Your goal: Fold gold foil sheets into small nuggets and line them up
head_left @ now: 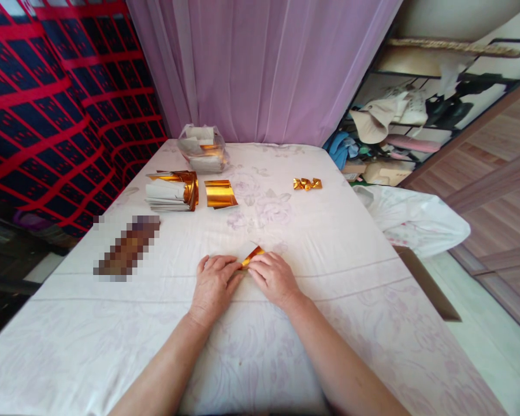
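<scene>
Head view, frame centre: left hand point(214, 284) and right hand point(274, 278) pinch a gold foil point(252, 256) flat on the table point(112, 323), seemingly mid-fold; next likely needs a firm crease.

Left hand point(213, 284), right hand point(274, 278) pinching small folded gold foil strip point(252, 256) on bench with white floral cloth point(329, 231); flat gold foil sheet point(219, 193) beyond.

My left hand point(214, 284) and right hand point(274, 278) rest side by side on the worktop point(329, 277), a foil strip point(252, 256) between them. Behind to the left lie a paper stack point(170, 193) and a foil sheet point(219, 193); a plastic bag point(203, 149) sits behind those.
</scene>
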`<state>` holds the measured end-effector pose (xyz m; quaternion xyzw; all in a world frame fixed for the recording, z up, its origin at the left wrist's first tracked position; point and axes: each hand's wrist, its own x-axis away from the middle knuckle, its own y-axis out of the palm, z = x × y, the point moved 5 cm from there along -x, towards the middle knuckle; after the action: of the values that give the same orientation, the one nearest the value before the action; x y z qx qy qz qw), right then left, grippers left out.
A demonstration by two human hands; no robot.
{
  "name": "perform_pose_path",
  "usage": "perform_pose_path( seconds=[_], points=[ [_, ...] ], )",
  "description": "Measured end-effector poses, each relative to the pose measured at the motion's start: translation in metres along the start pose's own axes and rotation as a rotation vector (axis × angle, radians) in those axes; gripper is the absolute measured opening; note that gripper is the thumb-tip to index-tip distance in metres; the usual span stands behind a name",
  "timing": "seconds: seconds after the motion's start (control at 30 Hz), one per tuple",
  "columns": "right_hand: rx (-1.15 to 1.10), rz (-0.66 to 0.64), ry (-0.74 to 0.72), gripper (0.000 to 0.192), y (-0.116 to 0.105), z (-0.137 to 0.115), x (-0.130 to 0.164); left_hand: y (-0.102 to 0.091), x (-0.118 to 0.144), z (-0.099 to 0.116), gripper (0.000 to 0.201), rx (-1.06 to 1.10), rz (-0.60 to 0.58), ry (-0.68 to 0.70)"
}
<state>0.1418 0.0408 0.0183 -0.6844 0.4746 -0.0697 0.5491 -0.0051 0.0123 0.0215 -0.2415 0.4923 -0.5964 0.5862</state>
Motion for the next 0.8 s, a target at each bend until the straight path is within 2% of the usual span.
perform_pose_path(
  seconds=[0.17,0.4,0.8],
  points=[
    [-0.055,-0.002,0.027,0.015,-0.0005,0.0005,0.0023,-0.0022,-0.0008,0.0009,0.012,0.013,0.015,-0.009],
    [-0.038,0.013,0.146,0.011,0.0010,0.0022,0.0005,-0.0023,-0.0008,0.0009,0.010,0.034,0.000,-0.013],
    [-0.023,0.053,0.252,0.010,0.0052,0.0062,-0.0012,-0.0021,0.0011,-0.0009,0.010,0.033,0.010,-0.034]
  ],
)
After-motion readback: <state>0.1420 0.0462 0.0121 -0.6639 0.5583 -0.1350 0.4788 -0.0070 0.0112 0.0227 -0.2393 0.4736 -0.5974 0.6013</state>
